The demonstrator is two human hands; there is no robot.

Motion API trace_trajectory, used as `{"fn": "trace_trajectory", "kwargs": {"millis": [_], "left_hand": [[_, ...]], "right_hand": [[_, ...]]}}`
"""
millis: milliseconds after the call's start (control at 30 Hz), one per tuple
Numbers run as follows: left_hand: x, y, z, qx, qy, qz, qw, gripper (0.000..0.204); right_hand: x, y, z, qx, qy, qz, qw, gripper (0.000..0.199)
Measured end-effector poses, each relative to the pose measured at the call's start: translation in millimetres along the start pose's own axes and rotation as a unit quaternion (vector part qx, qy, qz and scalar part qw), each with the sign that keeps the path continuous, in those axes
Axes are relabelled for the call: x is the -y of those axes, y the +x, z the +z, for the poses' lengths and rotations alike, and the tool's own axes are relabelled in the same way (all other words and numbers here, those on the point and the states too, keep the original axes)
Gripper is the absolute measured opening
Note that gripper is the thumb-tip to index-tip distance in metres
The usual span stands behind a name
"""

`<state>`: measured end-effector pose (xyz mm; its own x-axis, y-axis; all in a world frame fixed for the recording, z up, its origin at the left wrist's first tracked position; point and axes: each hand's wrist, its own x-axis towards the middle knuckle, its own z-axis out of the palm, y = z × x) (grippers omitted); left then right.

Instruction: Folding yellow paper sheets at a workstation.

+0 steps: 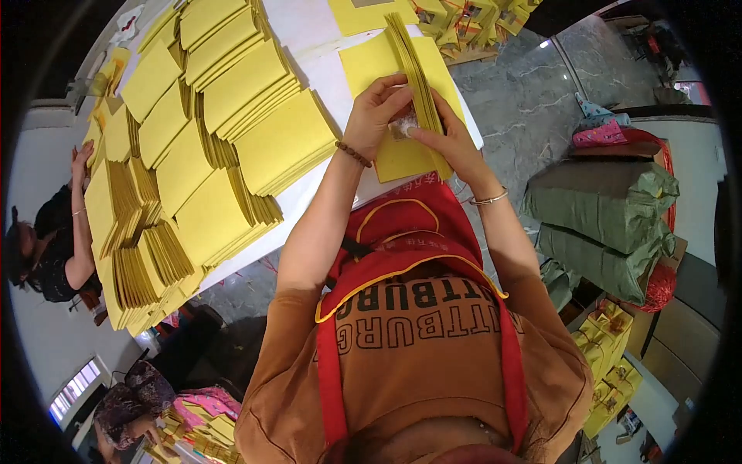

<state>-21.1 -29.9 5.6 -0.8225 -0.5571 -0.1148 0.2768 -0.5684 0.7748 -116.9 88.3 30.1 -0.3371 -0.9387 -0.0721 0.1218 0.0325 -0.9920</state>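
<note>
Between my hands a thin stack of yellow paper sheets (421, 83) stands on its long edge, leaning slightly. My left hand (379, 114) is closed at its left face, fingers curled and thumb pressed near the sheets. From the right, my right hand (454, 138) grips the same stack, its thumb crossing toward the left hand. Underneath lies a flat yellow sheet (362, 63) on the white table (305, 39). A pale printed-looking patch shows between my thumbs, partly covered by them. Another yellow sheet with a grey-brown patch (372, 3) lies beyond.
Rows of overlapping yellow paper stacks (286, 143) cover the table's left side. A co-worker's hand (82, 155) touches papers at the far left; another person (135, 402) bends at lower left. Green wrapped bundles (595, 205) stand on the right. Tied yellow packets (471, 27) sit past the table's far edge.
</note>
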Motion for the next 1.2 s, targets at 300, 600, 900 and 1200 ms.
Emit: {"fn": "trace_trajectory", "kwargs": {"millis": [300, 600, 900, 1200], "left_hand": [[1.4, 0.6, -1.6, -0.001, 0.011, 0.012, 1.0, 0.031], [9.2, 1.4, -1.7, -0.073, 0.009, 0.021, 0.997, 0.019], [28.6, -3.4, 19.2, -0.177, 0.186, 0.194, 0.947, 0.027], [23.8, -2.4, 17.8, -0.117, 0.167, 0.166, 0.965, 0.032]], "right_hand": [[-4.3, 0.8, -3.4, -0.004, -0.003, 0.0, 1.0, 0.07], [-3.4, 0.0, 0.8, -0.022, 0.035, 0.015, 0.999, 0.071], [-12.1, 0.6, -1.7, -0.016, -0.031, 0.002, 0.999, 0.071], [-11.8, 0.0, -3.7, -0.013, -0.022, -0.013, 1.0, 0.074]]}}
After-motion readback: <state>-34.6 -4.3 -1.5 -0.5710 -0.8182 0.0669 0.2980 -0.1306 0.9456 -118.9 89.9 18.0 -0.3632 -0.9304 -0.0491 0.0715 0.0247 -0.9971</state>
